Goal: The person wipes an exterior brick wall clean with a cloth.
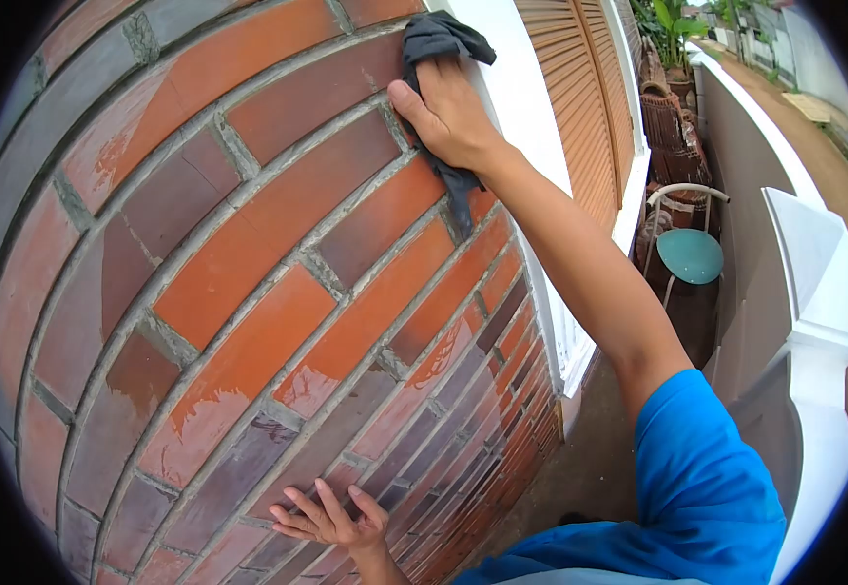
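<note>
My right hand (453, 117) is high on the brick wall (278, 224), pressing a dark grey cloth (434, 37) against it beside a white frame edge. The cloth bunches over my fingertips, and one end hangs down below my wrist. Lower down, my left hand (331, 522) has its fingers spread, right at the bricks, with nothing in it. Orange, red and purple-grey bricks are set in grey mortar joints. Some have a glossy, wet-looking surface with ragged edges beside duller, paler patches.
Brown louvred shutters (572, 107) in a white frame (514, 97) adjoin the bricks. Along the narrow passage stand a chair with a green seat (690, 255) and stacked reddish-brown tiles (668, 132). A low white boundary wall (819, 278) runs along the right, with a dirt path (785, 107) beyond.
</note>
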`<action>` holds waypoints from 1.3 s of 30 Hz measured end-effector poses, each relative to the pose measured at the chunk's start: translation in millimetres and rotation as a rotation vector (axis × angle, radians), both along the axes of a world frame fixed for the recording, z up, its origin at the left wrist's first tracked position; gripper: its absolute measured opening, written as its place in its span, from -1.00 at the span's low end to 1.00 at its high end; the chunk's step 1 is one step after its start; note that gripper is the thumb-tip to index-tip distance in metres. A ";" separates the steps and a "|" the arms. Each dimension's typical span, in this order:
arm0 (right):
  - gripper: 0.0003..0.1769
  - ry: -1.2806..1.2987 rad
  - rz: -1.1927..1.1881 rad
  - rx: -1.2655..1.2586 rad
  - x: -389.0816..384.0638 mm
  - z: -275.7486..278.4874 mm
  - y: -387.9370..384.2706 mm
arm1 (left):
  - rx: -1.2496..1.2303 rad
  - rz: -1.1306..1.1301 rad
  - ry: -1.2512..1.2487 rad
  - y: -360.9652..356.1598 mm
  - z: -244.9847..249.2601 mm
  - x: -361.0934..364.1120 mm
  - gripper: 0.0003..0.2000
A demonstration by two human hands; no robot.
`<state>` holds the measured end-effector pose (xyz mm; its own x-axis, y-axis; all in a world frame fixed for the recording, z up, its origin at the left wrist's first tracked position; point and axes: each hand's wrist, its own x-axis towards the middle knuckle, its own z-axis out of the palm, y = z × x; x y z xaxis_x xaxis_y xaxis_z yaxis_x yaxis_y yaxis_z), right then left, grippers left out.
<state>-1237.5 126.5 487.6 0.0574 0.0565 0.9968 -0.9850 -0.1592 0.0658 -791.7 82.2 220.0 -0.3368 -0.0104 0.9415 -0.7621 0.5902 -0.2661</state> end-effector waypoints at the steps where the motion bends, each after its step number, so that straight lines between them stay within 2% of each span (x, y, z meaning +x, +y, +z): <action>1: -0.28 -0.068 -0.005 0.038 9.6 -40.6 1.9 | -0.004 -0.008 0.004 -0.3 0.4 -1.6 -0.48; 2: -0.21 -0.191 -0.011 0.210 23.5 -85.2 12.2 | -0.010 -0.016 0.010 -1.5 1.4 -2.9 -0.49; 3: -0.15 -0.195 -0.079 0.254 36.1 -135.1 13.9 | -0.012 -0.020 0.011 -1.4 1.4 -2.5 -0.49; 4: -0.07 -0.187 -0.034 0.332 48.5 -188.6 15.4 | -0.015 -0.022 0.022 -1.1 0.8 -4.3 -0.49; 5: -0.18 -0.086 -0.031 0.252 67.5 -219.5 23.6 | -0.019 -0.023 0.024 -1.2 1.4 -5.5 -0.49; 6: -0.20 -0.022 0.019 0.289 70.5 -242.6 26.7 | -0.022 -0.023 0.025 -0.9 2.0 -5.8 -0.49; 7: -0.22 0.041 0.069 0.326 71.3 -251.7 29.1 | -0.024 -0.022 0.025 -0.5 2.1 -5.5 -0.49; 8: -0.29 0.000 0.097 0.366 62.1 -251.5 25.3 | -0.019 -0.024 0.033 -0.6 1.7 -7.0 -0.49; 10: -0.37 -0.018 -0.058 0.177 53.6 -186.4 23.0 | -0.007 -0.027 0.030 -0.4 1.6 -5.4 -0.48; 11: -0.47 -0.308 0.131 0.135 50.3 -156.3 10.0 | -0.003 -0.024 0.038 -1.7 0.7 -5.3 -0.49; 12: -0.51 -0.403 0.074 0.160 55.9 -110.8 11.4 | 0.005 -0.023 0.042 -2.1 -1.5 -4.5 -0.49; 13: -0.52 -0.359 0.142 0.106 68.0 -75.8 7.8 | 0.011 -0.024 0.048 -2.5 -2.8 -4.2 -0.50; 15: -0.52 -0.079 0.063 0.039 113.5 -42.7 -4.1 | 0.017 -0.037 0.051 -3.0 -2.9 -3.2 -0.51; 17: -0.53 0.042 0.021 -0.074 193.6 -44.8 -6.1 | 0.026 -0.043 0.049 -2.0 -3.8 -3.0 -0.53; 19: -0.52 0.122 0.255 0.052 245.3 -73.2 -7.2 | 0.030 -0.083 0.066 0.3 -2.2 -3.9 -0.54; 20: -0.54 0.206 0.270 0.124 262.8 -104.5 -10.7 | 0.029 -0.096 0.074 1.3 -1.2 -2.8 -0.54; 23: -0.58 0.376 0.236 0.362 259.4 -178.8 -17.9 | 0.179 -0.222 0.082 -6.6 -20.7 10.1 -0.51; 24: -0.57 0.275 0.216 0.326 242.7 -180.0 -12.4 | 0.060 -0.098 0.008 -1.8 -8.7 9.3 -0.51; 25: -0.56 0.175 0.202 0.293 222.5 -175.5 -7.0 | 0.062 -0.097 0.008 -1.3 -8.5 8.6 -0.50; 26: -0.55 0.052 0.068 0.274 198.8 -156.5 2.3 | 0.062 -0.094 0.007 -1.4 -7.7 8.0 -0.50; 29: -0.57 -0.219 -0.004 -0.038 133.7 -85.3 -8.0 | 0.050 -0.073 0.036 2.6 -5.2 -0.4 -0.50; 30: -0.57 -0.326 0.125 0.064 126.4 -49.3 -6.8 | 0.043 -0.064 0.046 3.1 -3.0 -5.7 -0.51; 32: -0.54 -0.327 0.170 0.030 128.0 13.9 -8.6 | 0.031 -0.076 0.053 1.9 -0.5 -6.9 -0.53; 33: -0.52 -0.215 0.091 -0.107 145.3 40.8 -18.6 | 0.037 -0.080 0.052 1.9 0.0 -5.8 -0.53; 35: -0.58 0.050 0.236 -0.115 209.8 72.8 -27.2 | 0.050 -0.085 0.055 3.3 -0.7 -5.6 -0.54; 36: -0.60 0.172 0.240 -0.037 252.7 73.0 -29.3 | 0.049 -0.079 0.062 3.1 -0.4 -5.7 -0.55; 37: -0.55 0.291 0.250 -0.047 293.4 62.6 -32.8 | 0.047 -0.073 0.068 2.1 -0.2 -6.1 -0.57; 39: -0.58 0.472 0.342 -0.092 348.8 41.3 -39.8 | 0.056 -0.065 0.073 3.7 -2.6 -5.5 -0.59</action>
